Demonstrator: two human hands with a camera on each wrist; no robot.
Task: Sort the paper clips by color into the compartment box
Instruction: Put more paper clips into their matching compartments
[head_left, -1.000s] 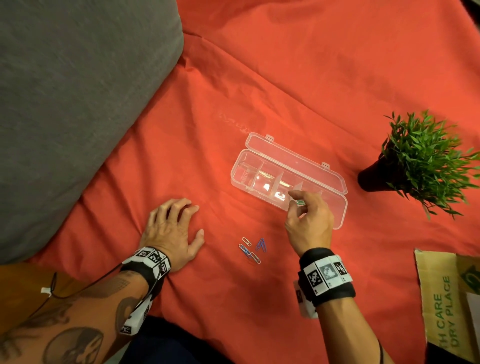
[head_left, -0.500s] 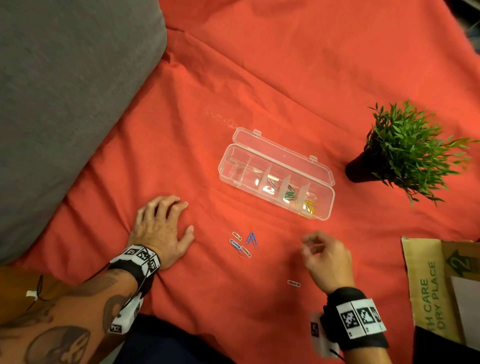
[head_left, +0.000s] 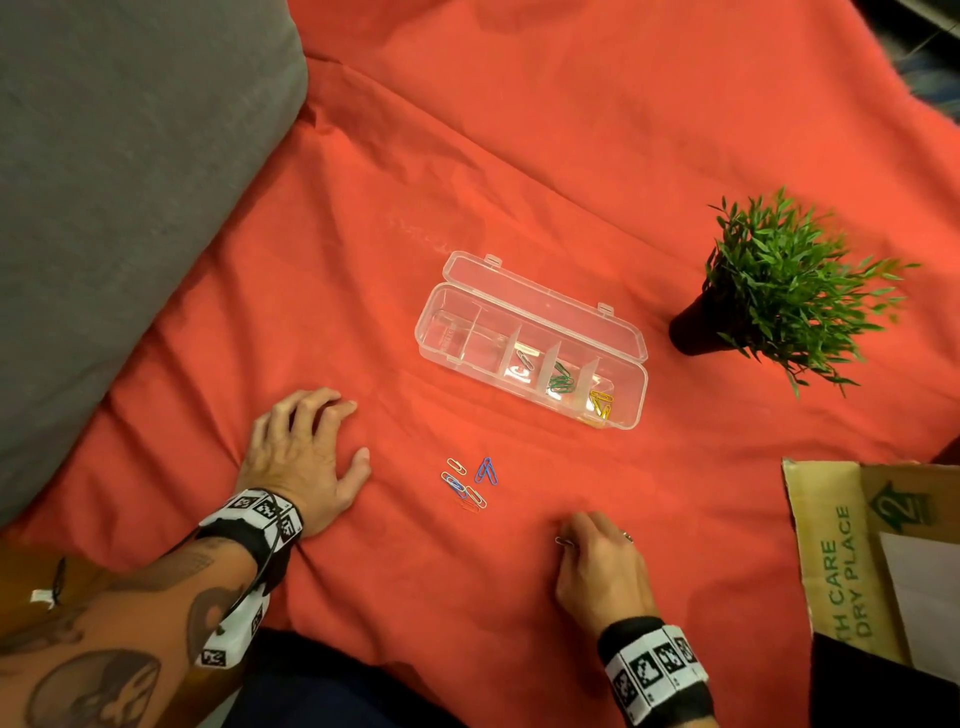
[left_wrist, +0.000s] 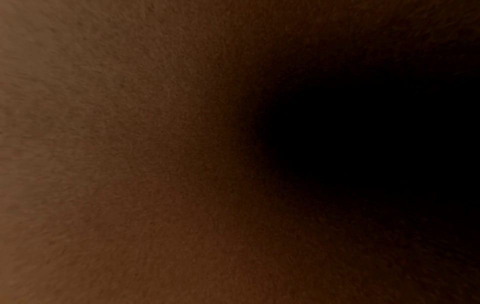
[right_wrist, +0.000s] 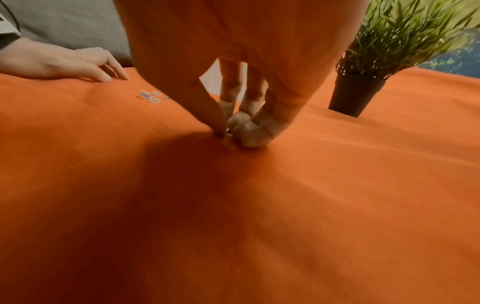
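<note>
A clear compartment box (head_left: 452, 338) lies open on the red cloth, holding a silver clip (head_left: 524, 359), green clips (head_left: 561, 381) and yellow clips (head_left: 601, 403) in separate compartments. A loose pile of blue, silver and red clips (head_left: 470, 483) (right_wrist: 149, 96) lies in front of it. My right hand (head_left: 569, 540) (right_wrist: 228, 133) is down on the cloth to the right of the pile, thumb and fingertips pinching a lone silver clip (head_left: 562, 541). My left hand (head_left: 304, 452) (right_wrist: 64, 63) rests flat on the cloth, left of the pile. The left wrist view is dark.
A grey cushion (head_left: 119, 156) fills the left side. A potted green plant (head_left: 779, 291) (right_wrist: 376, 61) stands right of the box. A cardboard box (head_left: 857, 561) sits at the right edge.
My right hand left the box's green compartment, drew back toward me and came down on the lone silver clip. The left hand stayed put.
</note>
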